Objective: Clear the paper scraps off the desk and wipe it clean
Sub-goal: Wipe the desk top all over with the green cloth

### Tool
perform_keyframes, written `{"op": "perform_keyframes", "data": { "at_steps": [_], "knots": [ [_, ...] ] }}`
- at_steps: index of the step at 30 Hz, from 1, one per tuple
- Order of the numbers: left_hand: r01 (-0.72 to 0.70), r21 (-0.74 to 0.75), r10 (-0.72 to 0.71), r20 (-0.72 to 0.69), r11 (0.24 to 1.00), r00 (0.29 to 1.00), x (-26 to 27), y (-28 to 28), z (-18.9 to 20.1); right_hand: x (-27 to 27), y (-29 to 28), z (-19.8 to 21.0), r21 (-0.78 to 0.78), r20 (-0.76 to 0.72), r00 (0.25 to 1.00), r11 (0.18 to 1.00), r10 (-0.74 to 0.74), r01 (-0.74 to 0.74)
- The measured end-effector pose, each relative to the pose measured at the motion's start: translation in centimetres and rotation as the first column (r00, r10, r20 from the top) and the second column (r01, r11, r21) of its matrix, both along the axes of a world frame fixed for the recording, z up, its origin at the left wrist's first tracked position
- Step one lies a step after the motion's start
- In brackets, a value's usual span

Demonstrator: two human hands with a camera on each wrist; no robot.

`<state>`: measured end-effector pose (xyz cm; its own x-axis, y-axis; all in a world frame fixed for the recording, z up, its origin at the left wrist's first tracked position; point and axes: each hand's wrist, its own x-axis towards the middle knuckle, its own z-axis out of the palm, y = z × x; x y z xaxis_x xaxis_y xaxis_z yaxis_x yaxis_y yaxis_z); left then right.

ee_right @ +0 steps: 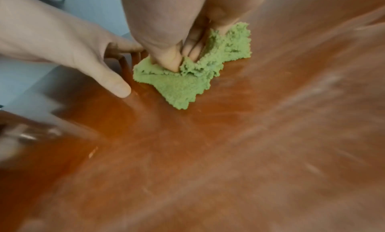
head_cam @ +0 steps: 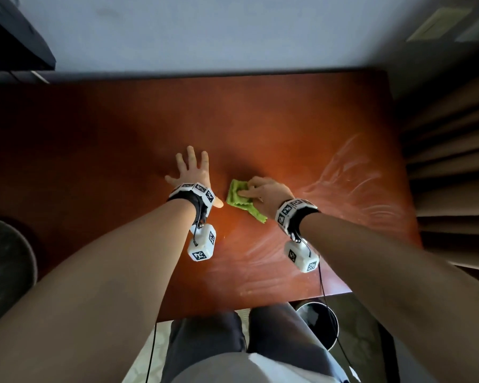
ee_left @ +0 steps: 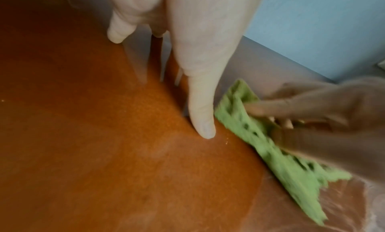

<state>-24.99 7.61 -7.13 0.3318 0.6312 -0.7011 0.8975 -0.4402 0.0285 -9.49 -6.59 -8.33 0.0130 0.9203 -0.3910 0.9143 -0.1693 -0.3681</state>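
A crumpled green cloth point(head_cam: 239, 199) lies on the reddish wooden desk point(head_cam: 122, 134) near its middle. My right hand point(head_cam: 263, 193) pinches the cloth point(ee_right: 187, 80) between thumb and curled fingers and presses it down on the wood. My left hand point(head_cam: 191, 170) lies flat on the desk just left of the cloth point(ee_left: 270, 145), fingers spread and straight, its thumb point(ee_left: 202, 117) a short way from the cloth's edge. Pale wet streaks point(head_cam: 343, 183) cover the desk to the right of the cloth. I see no paper scraps on the desk, only a few tiny specks.
A black waste bin point(head_cam: 318, 322) stands on the floor under the desk's near right corner. Curtain folds point(head_cam: 454, 161) hang along the right side. A dark round object point(head_cam: 3, 272) sits at the left edge, and a pale wall point(head_cam: 205, 31) runs behind the desk.
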Motion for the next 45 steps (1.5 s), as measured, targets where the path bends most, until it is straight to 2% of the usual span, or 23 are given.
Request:
{"op": "perform_keyframes", "data": {
  "at_steps": [1,3,6,9,10,12,15,18,22,27,32,36,39,43,45],
  "knots": [
    [-0.001,0.005,0.001,0.0,1.0,1.0,0.0,0.0,0.1,0.9,-1.0,-0.1,-0.01,-0.002,1.0,1.0,-0.025,0.025],
    [-0.003,0.007,0.003,-0.001,1.0,1.0,0.0,-0.1,0.2,3.1,-2.8,-0.2,0.023,-0.01,0.976,0.976,-0.216,0.217],
    [-0.011,0.002,0.011,0.0,1.0,1.0,0.1,-0.2,0.2,6.7,-4.0,-0.4,0.09,0.019,0.834,0.832,-0.551,0.547],
    [-0.009,-0.005,0.009,-0.008,1.0,1.0,0.1,-0.1,0.1,7.3,-1.9,-0.6,0.08,0.105,0.716,0.724,-0.69,0.686],
    [-0.01,-0.012,0.01,-0.01,1.0,1.0,0.1,0.0,0.1,6.6,-0.8,-0.5,0.072,0.12,0.708,0.717,-0.696,0.693],
    [-0.008,-0.014,0.008,-0.016,1.0,1.0,0.2,0.0,0.0,4.1,1.3,-0.2,0.058,0.088,0.766,0.771,-0.637,0.634],
    [-0.003,-0.007,0.003,-0.026,1.0,1.0,0.3,0.0,0.1,-0.9,2.1,-0.2,0.023,-0.019,0.91,0.91,-0.414,0.414],
    [-0.008,-0.002,0.008,-0.059,1.0,0.998,1.0,-0.2,0.5,-3.3,-0.2,-0.3,-0.009,-0.056,0.968,0.97,-0.243,0.243],
    [-0.042,0.036,0.044,-0.044,0.998,0.998,3.4,-1.1,0.9,0.8,-3.7,-0.7,-0.026,-0.074,0.962,0.965,-0.262,0.261],
    [0.1,-0.011,-0.098,0.094,0.995,0.991,8.0,-3.0,1.1,5.9,-7.1,-1.3,0.114,-0.088,0.859,0.851,-0.505,0.512],
    [0.187,-0.021,-0.183,0.129,0.982,0.975,12.6,-3.9,1.0,11.7,-9.5,-1.5,0.135,0.063,0.724,0.725,-0.687,0.676],
    [0.194,-0.027,-0.189,0.121,0.981,0.975,15.2,-3.8,1.0,16.2,-7.5,-1.1,0.097,0.156,0.663,0.679,-0.732,0.727],
    [0.199,-0.045,-0.196,0.064,0.979,0.979,16.2,-3.8,0.5,15.1,-4.7,-0.7,0.075,0.15,0.687,0.701,-0.711,0.71],
    [0.203,-0.044,-0.203,0.02,0.978,0.979,16.6,-3.9,0.5,10.9,-4.5,-0.7,0.094,0.037,0.837,0.836,-0.546,0.541],
    [0.198,-0.044,-0.198,0.005,0.979,0.98,16.9,-3.9,0.9,10.7,-6.5,-0.9,0.107,-0.018,0.879,0.873,-0.477,0.476]
  ]
}}
